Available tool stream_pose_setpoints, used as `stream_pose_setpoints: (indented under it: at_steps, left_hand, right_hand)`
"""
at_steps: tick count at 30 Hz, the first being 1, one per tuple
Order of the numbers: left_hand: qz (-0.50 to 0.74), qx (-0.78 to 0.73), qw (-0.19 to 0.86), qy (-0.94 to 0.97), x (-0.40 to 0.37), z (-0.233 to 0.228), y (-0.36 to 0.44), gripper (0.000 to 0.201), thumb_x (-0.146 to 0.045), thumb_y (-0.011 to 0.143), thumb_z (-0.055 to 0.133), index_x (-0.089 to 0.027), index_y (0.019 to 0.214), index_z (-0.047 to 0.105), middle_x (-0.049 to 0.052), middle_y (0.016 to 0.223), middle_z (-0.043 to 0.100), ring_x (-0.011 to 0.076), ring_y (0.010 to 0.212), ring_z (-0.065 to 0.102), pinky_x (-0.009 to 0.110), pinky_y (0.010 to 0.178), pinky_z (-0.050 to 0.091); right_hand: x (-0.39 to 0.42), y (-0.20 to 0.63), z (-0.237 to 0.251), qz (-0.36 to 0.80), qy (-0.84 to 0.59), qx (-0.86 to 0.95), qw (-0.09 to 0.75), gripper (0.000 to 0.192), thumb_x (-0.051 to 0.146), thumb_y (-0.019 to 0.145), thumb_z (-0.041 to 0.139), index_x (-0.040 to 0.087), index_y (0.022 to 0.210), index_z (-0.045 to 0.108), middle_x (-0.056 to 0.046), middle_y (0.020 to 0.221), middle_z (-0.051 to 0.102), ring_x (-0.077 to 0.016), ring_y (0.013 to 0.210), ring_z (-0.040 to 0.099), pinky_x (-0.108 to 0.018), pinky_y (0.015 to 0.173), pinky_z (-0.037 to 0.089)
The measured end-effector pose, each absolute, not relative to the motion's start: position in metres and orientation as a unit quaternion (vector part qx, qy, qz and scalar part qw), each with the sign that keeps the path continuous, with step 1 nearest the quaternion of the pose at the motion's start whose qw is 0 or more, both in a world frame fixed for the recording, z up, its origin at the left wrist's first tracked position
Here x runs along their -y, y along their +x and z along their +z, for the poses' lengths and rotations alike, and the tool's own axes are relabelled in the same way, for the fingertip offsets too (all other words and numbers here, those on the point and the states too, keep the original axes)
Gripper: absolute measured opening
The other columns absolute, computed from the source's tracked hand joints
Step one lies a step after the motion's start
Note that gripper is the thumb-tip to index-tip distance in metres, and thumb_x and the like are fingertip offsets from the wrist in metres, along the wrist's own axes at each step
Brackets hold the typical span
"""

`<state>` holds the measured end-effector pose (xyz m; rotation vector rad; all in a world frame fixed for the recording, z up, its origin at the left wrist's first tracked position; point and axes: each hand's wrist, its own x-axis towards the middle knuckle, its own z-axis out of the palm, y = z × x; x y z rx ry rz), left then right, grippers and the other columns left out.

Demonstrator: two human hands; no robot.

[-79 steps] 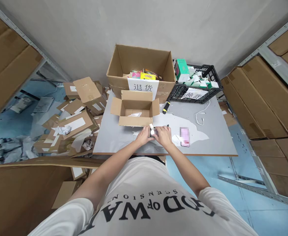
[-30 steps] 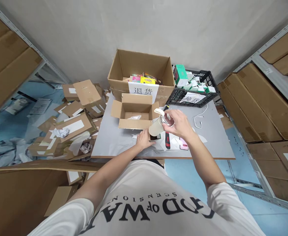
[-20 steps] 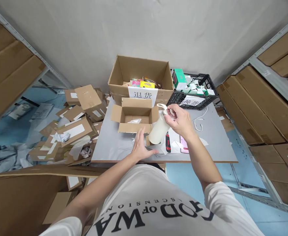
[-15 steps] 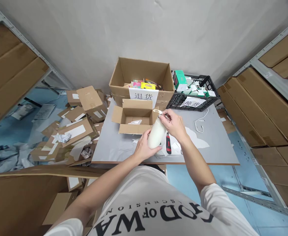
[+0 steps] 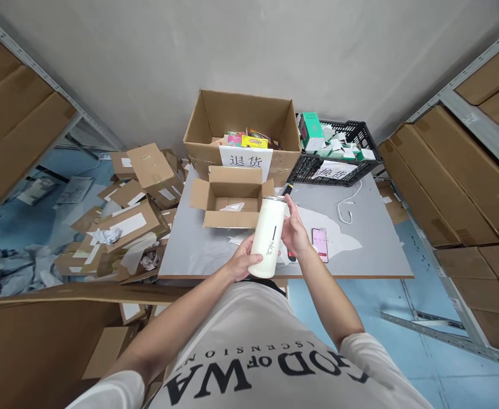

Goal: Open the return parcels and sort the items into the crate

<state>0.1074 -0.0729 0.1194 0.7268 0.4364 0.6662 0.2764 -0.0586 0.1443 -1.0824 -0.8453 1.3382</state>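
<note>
centre of frame: a small open carton (image 5: 231, 196) lay on the grey table (image 5: 372, 250), holding a scrap of clear wrapping. behind it, upper centre, a large open carton (image 5: 243, 133) held colourful packets, with a white label on its front. to its right a black crate (image 5: 338, 156) held small green and white boxes. a white tumbler (image 5: 268, 236), upright and slightly tilted, was held above the table's near edge. the left hand (image 5: 241, 263) was wrapped around its lower part; the right hand (image 5: 296, 233) lay against its right side with fingers loosely extended. a phone (image 5: 319, 244) lay just right of the hands.
</note>
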Motion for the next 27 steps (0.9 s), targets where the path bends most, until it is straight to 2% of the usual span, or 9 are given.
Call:
stream_pose_setpoints:
  at_steps: [4,8,15,19,22,25,27]
  left_hand:
    - [0.290,-0.176,0.889,0.308,0.080,0.114,0.109,0.070,-0.041,0.060,0.075,-0.015,0.121,0.054,0.019,0.123,0.060,0.0358,0.105,0.062,0.050,0.086,0.050]
    - [0.277,-0.172,0.901,0.287,0.083,0.109,0.110,0.069,-0.039,0.060,0.074,-0.015,0.121,0.054,0.018,0.124,0.059,0.0361,0.107,0.061,0.051,0.088,0.049]
    - [0.295,-0.255,0.847,0.361,0.080,0.109,0.108,0.064,-0.045,0.061,0.077,-0.013,0.113,0.057,0.015,0.107,0.066,0.0318,0.100,0.063,0.043,0.084,0.050]
    - [0.350,-0.313,0.746,0.472,0.083,0.107,0.108,0.087,-0.044,0.054,0.083,-0.018,0.128,0.045,0.015,0.129,0.054,0.0301,0.113,0.056,0.039,0.091,0.047]
    - [0.359,-0.389,0.665,0.527,0.086,0.103,0.110,0.098,-0.043,0.051,0.085,-0.021,0.133,0.037,0.016,0.134,0.048,0.0277,0.110,0.058,0.038,0.089,0.049]
    - [0.370,-0.409,0.639,0.536,0.088,0.099,0.111,0.089,-0.044,0.054,0.083,-0.021,0.128,0.040,0.015,0.129,0.051,0.0259,0.107,0.059,0.037,0.087,0.050]
    - [0.380,-0.382,0.667,0.515,0.087,0.099,0.110,0.086,-0.043,0.054,0.082,-0.020,0.126,0.041,0.014,0.126,0.055,0.0261,0.107,0.059,0.037,0.087,0.050]
  right_hand:
    - [0.061,0.272,0.144,0.566,-0.462,0.333,0.596,0.087,0.062,0.075,0.059,0.038,0.147,0.016,-0.001,0.108,0.063,-0.0181,0.081,0.063,-0.031,0.068,0.050]
    - [0.061,0.269,0.140,0.579,-0.461,0.292,0.605,0.094,0.052,0.073,0.067,0.039,0.148,0.011,0.001,0.100,0.062,-0.0148,0.072,0.061,-0.028,0.062,0.050]
    - [0.056,0.267,0.141,0.563,-0.461,0.278,0.627,0.106,0.049,0.069,0.072,0.036,0.149,0.004,0.003,0.088,0.062,-0.0142,0.071,0.061,-0.028,0.065,0.051]
    - [0.053,0.270,0.144,0.531,-0.473,0.276,0.646,0.116,0.045,0.066,0.075,0.033,0.149,-0.006,0.001,0.091,0.064,-0.0150,0.075,0.063,-0.028,0.067,0.052]
    - [0.051,0.270,0.143,0.499,-0.490,0.276,0.660,0.120,0.044,0.066,0.076,0.032,0.148,-0.011,-0.002,0.099,0.064,-0.0166,0.083,0.064,-0.030,0.071,0.052]
    - [0.051,0.269,0.142,0.485,-0.495,0.270,0.669,0.119,0.043,0.064,0.078,0.033,0.148,-0.006,-0.004,0.107,0.064,-0.0181,0.089,0.063,-0.032,0.075,0.052]
    - [0.052,0.269,0.142,0.496,-0.484,0.270,0.668,0.108,0.046,0.064,0.077,0.034,0.147,0.008,-0.005,0.112,0.062,-0.0192,0.092,0.063,-0.033,0.077,0.052]
